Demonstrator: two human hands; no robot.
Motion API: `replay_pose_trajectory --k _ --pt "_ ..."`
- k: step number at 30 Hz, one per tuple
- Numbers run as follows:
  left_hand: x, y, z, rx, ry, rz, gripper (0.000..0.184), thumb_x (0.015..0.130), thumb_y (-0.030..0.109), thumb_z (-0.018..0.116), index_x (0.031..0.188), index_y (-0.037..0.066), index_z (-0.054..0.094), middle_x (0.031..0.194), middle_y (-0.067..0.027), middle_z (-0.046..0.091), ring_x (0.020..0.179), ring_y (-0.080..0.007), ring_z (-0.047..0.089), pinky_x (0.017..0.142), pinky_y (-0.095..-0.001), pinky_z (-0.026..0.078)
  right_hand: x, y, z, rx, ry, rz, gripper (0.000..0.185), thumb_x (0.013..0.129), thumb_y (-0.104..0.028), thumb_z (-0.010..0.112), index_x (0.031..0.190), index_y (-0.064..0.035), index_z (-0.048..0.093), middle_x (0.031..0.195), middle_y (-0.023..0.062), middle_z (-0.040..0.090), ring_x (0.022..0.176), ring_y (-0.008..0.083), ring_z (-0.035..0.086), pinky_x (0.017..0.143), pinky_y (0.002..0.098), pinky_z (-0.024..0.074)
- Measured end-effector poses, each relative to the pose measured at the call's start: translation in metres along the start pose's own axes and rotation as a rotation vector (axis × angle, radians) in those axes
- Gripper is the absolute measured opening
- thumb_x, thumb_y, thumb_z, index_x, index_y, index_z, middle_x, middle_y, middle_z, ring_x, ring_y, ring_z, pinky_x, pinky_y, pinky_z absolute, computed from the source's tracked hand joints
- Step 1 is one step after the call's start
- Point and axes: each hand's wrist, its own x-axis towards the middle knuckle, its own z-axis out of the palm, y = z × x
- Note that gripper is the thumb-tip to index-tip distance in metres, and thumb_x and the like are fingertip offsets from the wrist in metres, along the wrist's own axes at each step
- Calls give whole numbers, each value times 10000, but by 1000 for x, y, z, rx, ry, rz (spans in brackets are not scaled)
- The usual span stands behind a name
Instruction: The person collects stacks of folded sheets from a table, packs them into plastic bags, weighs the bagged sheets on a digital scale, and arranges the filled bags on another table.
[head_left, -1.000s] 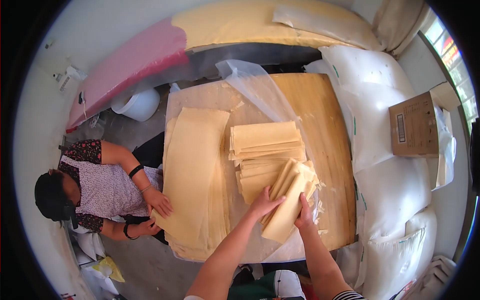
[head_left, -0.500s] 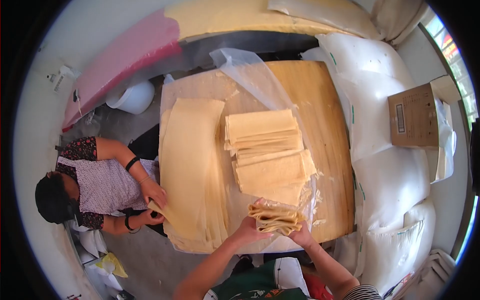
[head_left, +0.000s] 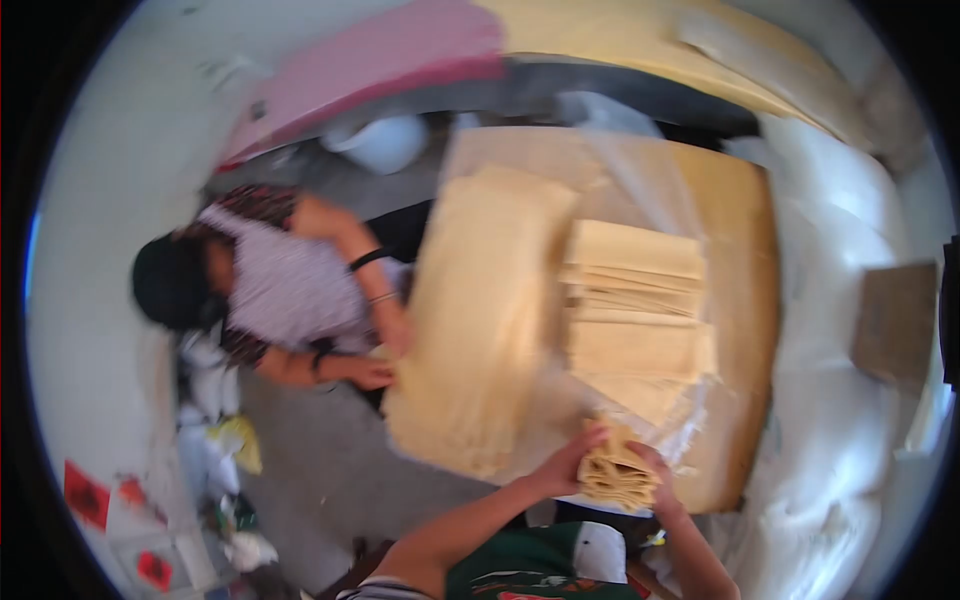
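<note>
From my remote seat, I have left hand and right hand curled around one folded bundle; folded stacks look done; the long sheets on the worktop lie unfolded

Large sheets at left and the folded stack beside them present matt, smooth faces; the near bundle shows rippled folds. Tabletop: smooth wood, faint sheen, part-covered by clear plastic film. Right-hand sacks look like glossy plastic, the box matt cardboard; fine texture blurred.
</note>
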Motion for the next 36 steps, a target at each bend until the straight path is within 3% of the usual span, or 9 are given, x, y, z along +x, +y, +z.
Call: replay_pose_trajectory --k 2,6,9,15,18,20,23,27,36 --pt "-8 2 0 -1 4 -110 910 704 184 799 1445 107 277 1450 -170 321 1361 -359 306 1100 -404 300 -6 12 21 224 -24 249 556 730 -337 728 1196 -81 565 1179 137 610 1067 316 592 914 399 473" --pt "-19 5 2 -56 78 -202 962 693 181 803 1458 101 225 1406 -168 384 1301 -319 398 1073 -380 342 6 1 21 212 -65 7 450 763 -235 736 1150 -50 600 1077 105 669 972 279 644 876 368 502" --pt "-29 30 -17 -255 85 -330 983 670 208 813 1457 89 236 1407 -156 405 1278 -287 434 1064 -364 350 24 -45 3 599 -225 244 430 764 -115 739 1156 -19 592 1094 70 669 974 221 649 861 327 510" --pt "-54 89 -59 63 -3 -565 1064 639 615 724 1409 37 272 1201 -204 584 1125 -353 557 916 -400 454 39 -112 -2 1212 -102 580 501 762 -103 729 1216 -21 534 1066 67 653 947 192 639 853 325 511" --pt "-79 98 -52 219 178 -483 1022 690 587 715 1412 26 259 1210 -221 568 1137 -347 553 941 -396 439 40 -134 16 1307 -86 550 526 782 -168 719 1243 -30 506 1094 84 639 955 213 639 855 340 519" --pt "-98 108 -45 -313 467 -448 1016 737 507 728 1444 22 182 1330 -246 457 1226 -335 485 1013 -385 385 40 -152 31 1351 -85 533 519 794 -185 710 1246 -33 505 1109 94 634 970 222 638 860 349 521" --pt "-139 118 -37 -280 712 -218 1044 758 407 753 1473 34 90 1445 -244 289 1311 -311 381 1076 -372 311 39 -185 56 1338 -121 604 459 868 -209 628 1264 -23 490 1139 119 625 998 255 631 888 389 518" --pt "-232 117 -33 -269 789 -309 1121 737 349 780 1481 40 0 1472 -239 221 1340 -319 321 1091 -373 289 20 -236 117 1216 -253 763 450 912 -253 569 1258 23 486 1157 171 608 1034 308 612 917 418 500" --pt "-494 193 -36 -1032 1386 -166 798 807 109 661 1434 165 171 1325 -173 410 1140 -296 521 931 -431 478 -84 -438 259 1017 -776 481 464 885 -169 623 1288 -25 443 1176 125 589 1060 222 590 897 373 498"
